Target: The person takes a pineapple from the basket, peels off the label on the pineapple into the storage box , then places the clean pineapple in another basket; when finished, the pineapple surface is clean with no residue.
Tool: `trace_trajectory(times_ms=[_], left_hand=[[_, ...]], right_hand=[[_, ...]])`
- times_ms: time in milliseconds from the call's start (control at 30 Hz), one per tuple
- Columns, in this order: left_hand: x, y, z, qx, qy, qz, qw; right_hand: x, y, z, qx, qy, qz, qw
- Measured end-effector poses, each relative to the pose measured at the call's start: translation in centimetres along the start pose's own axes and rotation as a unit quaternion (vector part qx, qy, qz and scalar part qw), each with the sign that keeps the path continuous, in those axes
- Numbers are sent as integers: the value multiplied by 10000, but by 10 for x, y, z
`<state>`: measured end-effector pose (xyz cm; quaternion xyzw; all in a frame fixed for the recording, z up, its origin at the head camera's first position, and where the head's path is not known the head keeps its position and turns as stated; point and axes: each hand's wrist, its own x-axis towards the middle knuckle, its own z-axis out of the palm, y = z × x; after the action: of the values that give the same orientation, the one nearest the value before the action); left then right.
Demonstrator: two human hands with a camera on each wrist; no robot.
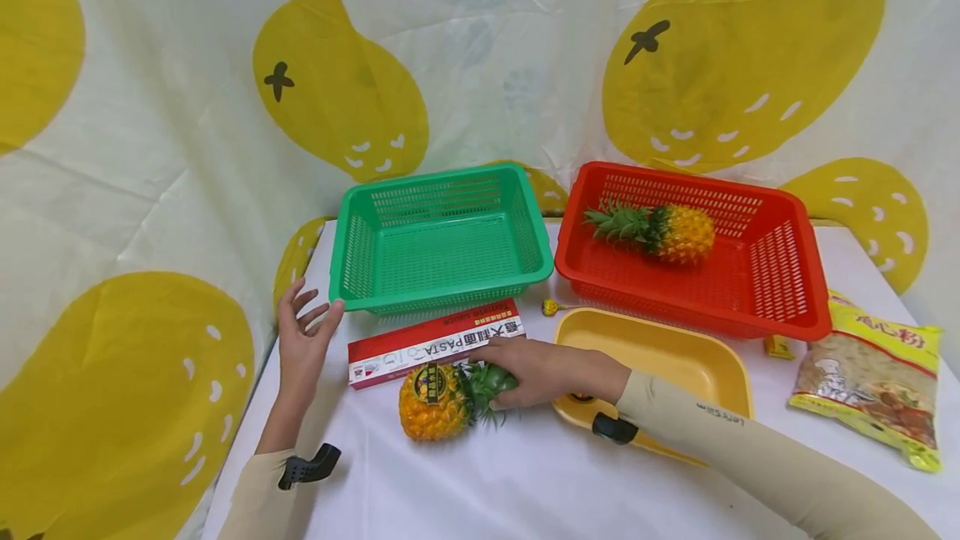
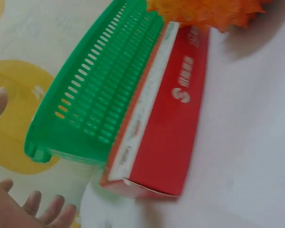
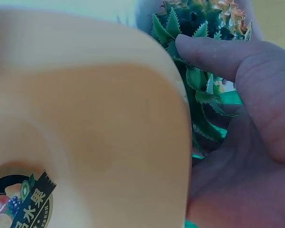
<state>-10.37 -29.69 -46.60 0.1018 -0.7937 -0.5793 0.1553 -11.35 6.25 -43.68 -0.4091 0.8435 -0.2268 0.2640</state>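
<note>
My right hand (image 1: 543,369) grips the green leaf crown of a pineapple (image 1: 435,402), its thumb across the leaves (image 3: 199,85) in the right wrist view. The orange-yellow fruit points left, with a dark round label on it. It is just in front of a red and white pasta box (image 1: 442,340); whether it rests on the table I cannot tell. My left hand (image 1: 303,348) holds nothing, fingers spread, beside the near left corner of the green basket (image 1: 442,300). In the left wrist view the box (image 2: 168,128) lies along the basket's side.
A red basket (image 1: 813,273) at the back right holds another pineapple (image 1: 686,233). In front stands a yellow tub (image 1: 720,357), partly behind my right forearm. A yellow food bag (image 1: 870,373) and a small yellow packet (image 1: 778,347) lie at right. A small yellow object (image 1: 550,307) lies between the baskets.
</note>
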Motion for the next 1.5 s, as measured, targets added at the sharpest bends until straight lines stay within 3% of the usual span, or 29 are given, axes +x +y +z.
trace_trajectory(times_ms=[133, 233, 300, 433, 500, 667, 833, 933, 1033, 1267, 1500], left_hand=[[-8, -3, -3, -205, 218, 32, 9995], [-14, -5, -5, -348, 199, 296, 9988], [-20, -7, -6, -392, -52, 500, 9980], [-31, -7, -4, -273, -1068, 745, 9911], [-37, -4, 0, -137, -1586, 925, 9829], [-45, 12, 6, 218, -2524, 1448, 9565], [-49, 22, 13, 273, -3678, 1395, 9190], [-52, 25, 19, 436, -4103, 1359, 9007], [-55, 29, 24, 696, -4253, 1320, 8927], [-57, 29, 30, 936, -4328, 1215, 8883], [-57, 30, 32, 982, -4366, 1287, 8850]], right_hand=[[-1, 0, 0, 13, 21, -48, 10000], [-2, -1, 0, 48, 39, -102, 9999], [-2, -1, 0, 56, 48, -123, 9999], [-3, -1, 0, 18, 63, -163, 9998], [-3, -2, -1, -15, 62, -168, 9998], [-3, -3, -4, -84, 32, -145, 9999], [-5, -3, -5, -195, 40, -154, 9997], [-6, -4, -6, -237, 64, -174, 9995], [-7, -4, -7, -231, 78, -171, 9996], [-8, -3, -10, -206, 43, -153, 9997], [-8, -12, -28, -129, 199, -645, 9976]])
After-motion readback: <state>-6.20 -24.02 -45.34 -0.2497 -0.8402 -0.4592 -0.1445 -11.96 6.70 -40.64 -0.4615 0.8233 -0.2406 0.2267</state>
